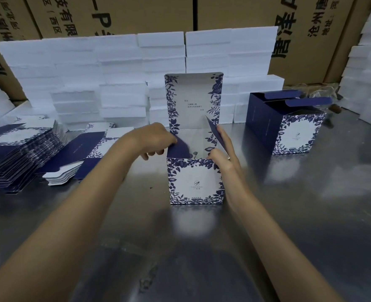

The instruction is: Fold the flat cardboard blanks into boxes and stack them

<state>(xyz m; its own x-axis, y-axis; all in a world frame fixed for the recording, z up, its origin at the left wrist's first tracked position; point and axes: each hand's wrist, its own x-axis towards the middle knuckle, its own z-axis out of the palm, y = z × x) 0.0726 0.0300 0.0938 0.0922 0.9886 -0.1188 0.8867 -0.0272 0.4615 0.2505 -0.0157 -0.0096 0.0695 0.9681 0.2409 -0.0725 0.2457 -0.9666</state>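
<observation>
Fingers of the left hand (156,139) pinch the navy left flap of the box (195,182) standing mid-table; the right hand (220,153) grips its right flap (216,136), thumb on the front rim. Both forearms reach in from the near edge. Small print on the raised lid (193,99) is illegible. Flat blanks (19,149) are stacked far left, cut off by the frame; a folded box (289,125) stands right.

box (195,182): upright mid-worktop in front of you, blue floral print, lid flap raised, side flaps partly folded | second box (284,125): upright toward your right rear, top flaps open | blanks (16,147): flat stacks along the left edge
</observation>
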